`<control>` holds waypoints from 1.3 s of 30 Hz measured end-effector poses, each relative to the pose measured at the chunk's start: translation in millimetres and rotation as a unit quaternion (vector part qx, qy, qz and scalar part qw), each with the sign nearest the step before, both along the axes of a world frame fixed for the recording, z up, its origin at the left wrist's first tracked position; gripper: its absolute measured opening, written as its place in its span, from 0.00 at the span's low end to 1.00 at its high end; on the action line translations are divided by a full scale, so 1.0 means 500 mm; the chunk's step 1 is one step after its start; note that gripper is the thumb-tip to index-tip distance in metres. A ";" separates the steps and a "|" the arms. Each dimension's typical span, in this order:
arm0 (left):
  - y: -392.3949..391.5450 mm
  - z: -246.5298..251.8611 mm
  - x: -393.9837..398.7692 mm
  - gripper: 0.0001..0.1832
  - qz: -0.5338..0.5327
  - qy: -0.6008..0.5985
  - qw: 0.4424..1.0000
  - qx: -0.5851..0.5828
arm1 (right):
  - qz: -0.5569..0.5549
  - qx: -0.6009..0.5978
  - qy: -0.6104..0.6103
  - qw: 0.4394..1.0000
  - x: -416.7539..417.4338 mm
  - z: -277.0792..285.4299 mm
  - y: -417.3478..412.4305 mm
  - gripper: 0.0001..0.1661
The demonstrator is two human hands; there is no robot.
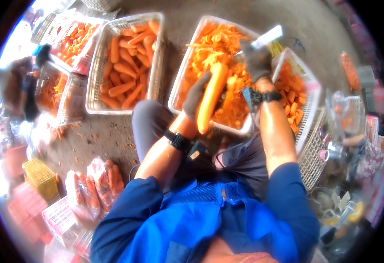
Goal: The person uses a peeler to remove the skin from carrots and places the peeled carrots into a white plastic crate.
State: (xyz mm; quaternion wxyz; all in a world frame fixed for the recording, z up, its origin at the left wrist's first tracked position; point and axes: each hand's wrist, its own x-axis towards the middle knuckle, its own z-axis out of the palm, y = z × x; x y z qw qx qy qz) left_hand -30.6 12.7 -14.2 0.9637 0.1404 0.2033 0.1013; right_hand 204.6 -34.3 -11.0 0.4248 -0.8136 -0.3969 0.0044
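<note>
My gloved left hand (194, 98) grips a large, smooth carrot (213, 95), held lengthwise over a white plastic crate (175, 87) heaped with orange carrot peelings (208, 52). Beyond its far end, my gloved right hand (258, 60) is closed around a tool with a white part (268, 35), probably a peeler; blur hides its exact shape. The tool is apart from the carrot. To the left stands a crate (91, 95) full of whole carrots (124, 70). On the right, cut carrot pieces (291, 103) lie in another white crate (312, 85).
Farther left are crates of carrot pieces (78, 37) and shreds (52, 92), near a dark-clothed person (27, 85). Bagged carrots (83, 194) and a yellow crate (40, 177) sit at lower left. Another person's arm (353, 140) shows at right. Scraps litter the floor (93, 141).
</note>
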 end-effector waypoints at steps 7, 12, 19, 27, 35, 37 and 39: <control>0.002 -0.016 0.003 0.32 0.073 0.067 0.992 0.083 | 0.081 0.193 0.264 0.942 -0.209 0.119 -0.103 0.19; -0.020 -0.004 0.018 0.29 0.036 -0.135 0.986 -0.086 | 0.270 0.207 0.205 0.918 -0.292 0.094 -0.140 0.06; -0.006 -0.023 -0.009 0.26 -0.047 -0.007 0.999 0.026 | 0.179 0.086 0.050 0.979 -0.147 0.040 -0.056 0.12; 0.011 0.000 -0.008 0.33 0.002 0.056 0.997 0.050 | 0.000 0.081 0.138 0.987 -0.048 0.058 -0.049 0.25; 0.010 -0.091 0.033 0.29 0.079 -0.067 0.995 0.005 | 0.172 0.209 0.247 0.930 -0.312 0.105 -0.145 0.16; -0.017 -0.081 0.042 0.29 0.043 -0.323 0.916 -0.235 | 0.272 0.232 0.165 0.919 -0.318 0.093 -0.137 0.15; -0.020 -0.023 0.015 0.28 0.009 -0.259 0.958 -0.124 | 0.273 0.230 0.119 0.926 -0.305 0.066 -0.117 0.09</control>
